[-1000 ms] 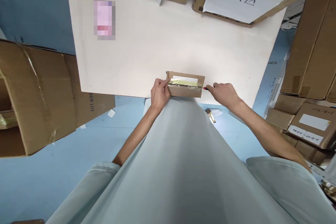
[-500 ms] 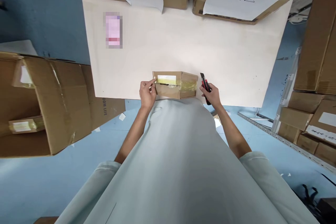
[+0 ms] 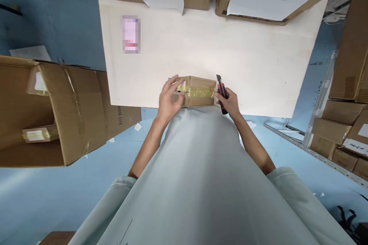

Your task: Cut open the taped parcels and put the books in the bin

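So I've got the taped box (image 3: 201, 92) at the desk's (image 3: 207, 46) near edge, between my hands, long axis running side to side. Left hand (image 3: 171, 97) is nearer, over its left end, thumb and fingers apart. Right hand (image 3: 230, 101) is clamped on the utility knife (image 3: 221, 88), by the other end. The open carton (image 3: 77, 111) off left has a small labelled box (image 3: 38, 134) inside.

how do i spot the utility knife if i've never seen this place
Start at the white table and go to its near edge, where a small taped cardboard box sits. Just right of it, the person's right hand holds the utility knife. Its slim black-and-red body sets it apart from the plain brown box.
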The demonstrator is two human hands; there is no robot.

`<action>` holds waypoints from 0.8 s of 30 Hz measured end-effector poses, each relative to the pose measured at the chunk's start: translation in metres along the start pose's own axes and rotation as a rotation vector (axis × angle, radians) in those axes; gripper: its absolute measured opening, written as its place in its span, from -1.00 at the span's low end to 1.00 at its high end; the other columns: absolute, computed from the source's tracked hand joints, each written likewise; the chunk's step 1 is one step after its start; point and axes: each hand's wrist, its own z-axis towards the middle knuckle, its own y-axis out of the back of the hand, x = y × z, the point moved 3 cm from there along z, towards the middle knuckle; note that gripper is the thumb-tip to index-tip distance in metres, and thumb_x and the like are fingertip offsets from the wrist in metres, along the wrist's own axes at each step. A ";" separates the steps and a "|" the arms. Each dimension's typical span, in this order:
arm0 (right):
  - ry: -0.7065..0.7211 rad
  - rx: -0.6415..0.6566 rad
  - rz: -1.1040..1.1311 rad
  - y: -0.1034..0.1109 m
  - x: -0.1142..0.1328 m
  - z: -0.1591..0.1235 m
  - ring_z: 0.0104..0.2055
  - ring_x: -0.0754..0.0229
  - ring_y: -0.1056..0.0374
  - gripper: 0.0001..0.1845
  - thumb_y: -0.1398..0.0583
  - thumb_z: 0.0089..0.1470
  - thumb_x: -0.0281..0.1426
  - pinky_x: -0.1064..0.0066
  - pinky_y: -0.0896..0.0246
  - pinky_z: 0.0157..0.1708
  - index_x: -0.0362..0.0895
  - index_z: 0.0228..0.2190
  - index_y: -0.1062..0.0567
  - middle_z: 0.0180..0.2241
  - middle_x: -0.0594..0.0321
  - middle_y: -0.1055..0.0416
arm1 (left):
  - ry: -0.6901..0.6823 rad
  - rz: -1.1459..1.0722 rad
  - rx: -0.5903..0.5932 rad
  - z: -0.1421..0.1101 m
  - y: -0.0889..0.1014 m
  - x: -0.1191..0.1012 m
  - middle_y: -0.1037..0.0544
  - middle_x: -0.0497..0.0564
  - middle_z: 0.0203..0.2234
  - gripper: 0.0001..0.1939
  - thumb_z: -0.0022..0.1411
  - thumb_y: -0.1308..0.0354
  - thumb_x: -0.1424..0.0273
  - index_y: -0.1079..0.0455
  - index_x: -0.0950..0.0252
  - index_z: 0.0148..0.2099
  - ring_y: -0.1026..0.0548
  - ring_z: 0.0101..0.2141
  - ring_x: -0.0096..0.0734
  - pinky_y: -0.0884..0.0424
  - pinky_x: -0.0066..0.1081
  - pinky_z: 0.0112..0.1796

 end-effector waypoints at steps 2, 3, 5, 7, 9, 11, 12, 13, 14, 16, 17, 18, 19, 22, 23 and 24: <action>0.002 -0.005 -0.010 -0.001 0.003 0.001 -0.43 0.23 -0.42 -0.43 -0.40 0.07 0.16 0.29 -0.53 -0.33 -0.02 -0.20 -0.49 -0.36 0.35 -0.46 | -0.035 -0.048 0.055 0.003 -0.004 -0.022 -0.45 0.16 0.45 -0.51 0.62 -0.07 0.13 -0.45 0.09 0.45 -0.42 0.43 -0.05 -0.49 0.04 0.35; 0.007 -0.010 -0.014 -0.001 0.005 0.001 -0.43 0.23 -0.41 -0.44 -0.40 0.08 0.16 0.30 -0.53 -0.33 -0.02 -0.20 -0.49 -0.36 0.35 -0.46 | -0.041 -0.063 0.064 0.004 -0.006 -0.029 -0.47 0.17 0.44 -0.51 0.63 -0.05 0.13 -0.45 0.10 0.45 -0.43 0.43 -0.06 -0.49 0.04 0.35; 0.022 -0.026 -0.026 0.001 0.011 0.001 -0.42 0.21 -0.43 -0.46 -0.38 0.12 0.16 0.29 -0.54 -0.32 -0.02 -0.20 -0.49 -0.36 0.34 -0.46 | -0.038 -0.084 0.054 0.006 -0.011 -0.037 -0.46 0.16 0.44 -0.51 0.65 -0.03 0.14 -0.44 0.08 0.47 -0.42 0.44 -0.07 -0.49 0.04 0.36; 0.052 -0.057 -0.058 0.006 0.019 0.001 -0.40 0.18 -0.46 -0.47 -0.36 0.17 0.17 0.28 -0.55 -0.30 -0.02 -0.19 -0.51 -0.35 0.31 -0.49 | -0.025 -0.121 0.033 0.007 -0.017 -0.037 -0.42 0.16 0.47 -0.50 0.66 -0.02 0.15 -0.39 0.06 0.51 -0.39 0.46 -0.08 -0.52 0.01 0.33; 0.097 -0.086 -0.133 0.014 0.030 0.000 -0.37 0.14 -0.50 -0.48 -0.33 0.25 0.16 0.25 -0.57 -0.26 -0.03 -0.13 -0.54 -0.31 0.27 -0.52 | -0.006 -0.189 0.026 0.006 -0.026 -0.031 -0.37 0.18 0.50 -0.47 0.66 -0.02 0.14 -0.32 0.05 0.54 -0.41 0.45 -0.08 -0.60 -0.07 0.24; 0.146 -0.104 -0.257 0.022 0.042 0.001 -0.30 0.08 -0.55 -0.47 -0.26 0.34 0.15 0.22 -0.58 -0.20 -0.04 -0.03 -0.56 -0.25 0.22 -0.56 | 0.035 -0.266 0.035 0.004 -0.038 -0.023 -0.35 0.25 0.50 -0.43 0.64 -0.06 0.12 -0.26 0.08 0.57 -0.50 0.37 -0.06 -0.67 -0.16 0.11; 0.171 -0.103 -0.333 0.025 0.048 0.001 -0.24 0.04 -0.57 -0.46 -0.22 0.39 0.13 0.20 -0.58 -0.16 -0.05 0.03 -0.57 -0.20 0.18 -0.58 | 0.066 -0.300 0.044 0.003 -0.045 -0.019 -0.36 0.27 0.49 -0.41 0.63 -0.09 0.11 -0.24 0.09 0.57 -0.56 0.31 -0.07 -0.69 -0.20 0.06; 0.198 -0.100 -0.412 0.028 0.054 0.002 -0.17 0.00 -0.58 -0.45 -0.18 0.43 0.11 0.18 -0.57 -0.11 -0.06 0.09 -0.57 -0.14 0.13 -0.60 | 0.101 -0.325 0.055 0.003 -0.051 -0.015 -0.38 0.29 0.46 -0.39 0.62 -0.11 0.10 -0.22 0.10 0.58 -0.62 0.23 -0.09 -0.69 -0.22 0.02; 0.227 -0.093 -0.489 0.029 0.060 0.003 -0.09 -0.04 -0.59 -0.44 -0.14 0.46 0.09 0.15 -0.56 -0.06 -0.07 0.14 -0.56 -0.07 0.09 -0.61 | 0.133 -0.341 0.063 0.003 -0.055 -0.012 -0.42 0.30 0.43 -0.38 0.62 -0.12 0.10 -0.21 0.10 0.58 -0.66 0.15 -0.13 -0.69 -0.23 0.00; 0.285 -0.071 -0.622 0.030 0.070 0.004 0.07 -0.11 -0.56 -0.44 -0.08 0.51 0.03 0.09 -0.52 0.06 -0.08 0.22 -0.54 0.06 0.00 -0.60 | 0.173 -0.337 0.060 0.009 -0.059 -0.009 -0.50 0.27 0.36 -0.42 0.63 -0.11 0.09 -0.26 0.11 0.55 -0.68 0.05 -0.19 -0.69 -0.23 -0.01; 0.310 -0.065 -0.678 0.029 0.075 0.004 0.13 -0.14 -0.54 -0.43 -0.05 0.53 0.00 0.06 -0.50 0.11 -0.08 0.25 -0.54 0.13 -0.04 -0.58 | 0.177 -0.316 0.041 0.014 -0.057 -0.009 -0.52 0.26 0.34 -0.46 0.63 -0.11 0.09 -0.31 0.12 0.52 -0.68 0.05 -0.19 -0.68 -0.23 0.00; 0.328 -0.068 -0.731 0.029 0.079 0.002 0.19 -0.16 -0.51 -0.43 -0.02 0.54 -0.02 0.04 -0.48 0.14 -0.08 0.26 -0.53 0.18 -0.08 -0.55 | 0.172 -0.287 0.015 0.022 -0.053 -0.009 -0.53 0.25 0.33 -0.49 0.64 -0.11 0.09 -0.37 0.13 0.47 -0.67 0.07 -0.18 -0.67 -0.23 0.01; 0.339 -0.078 -0.781 0.028 0.082 0.000 0.24 -0.18 -0.48 -0.42 0.01 0.56 -0.04 0.02 -0.46 0.17 -0.09 0.28 -0.52 0.23 -0.11 -0.52 | 0.160 -0.253 -0.009 0.030 -0.049 -0.009 -0.53 0.24 0.32 -0.52 0.63 -0.13 0.09 -0.42 0.14 0.43 -0.65 0.11 -0.16 -0.66 -0.23 0.02; 0.337 -0.126 -0.888 0.026 0.090 -0.014 0.26 -0.22 -0.45 -0.40 0.08 0.58 -0.07 0.00 -0.45 0.14 -0.08 0.33 -0.48 0.24 -0.16 -0.50 | 0.106 -0.206 0.008 0.061 -0.037 -0.009 -0.57 0.18 0.26 -0.58 0.55 -0.26 0.13 -0.53 0.18 0.32 -0.60 0.17 -0.09 -0.64 -0.18 0.05; 0.325 -0.121 -0.907 0.024 0.092 -0.020 0.22 -0.22 -0.48 -0.39 0.10 0.58 -0.08 0.02 -0.46 0.11 -0.08 0.35 -0.47 0.20 -0.15 -0.52 | 0.090 -0.213 0.044 0.070 -0.035 -0.009 -0.62 0.15 0.19 -0.62 0.51 -0.31 0.17 -0.58 0.20 0.25 -0.61 0.14 -0.09 -0.64 -0.15 0.05; 0.311 -0.098 -0.920 0.021 0.094 -0.027 0.16 -0.21 -0.51 -0.38 0.11 0.58 -0.09 0.04 -0.47 0.07 -0.07 0.36 -0.45 0.15 -0.13 -0.56 | 0.080 -0.224 0.083 0.078 -0.034 -0.008 -0.66 0.13 0.12 -0.67 0.46 -0.36 0.21 -0.62 0.21 0.17 -0.62 0.10 -0.09 -0.64 -0.12 0.06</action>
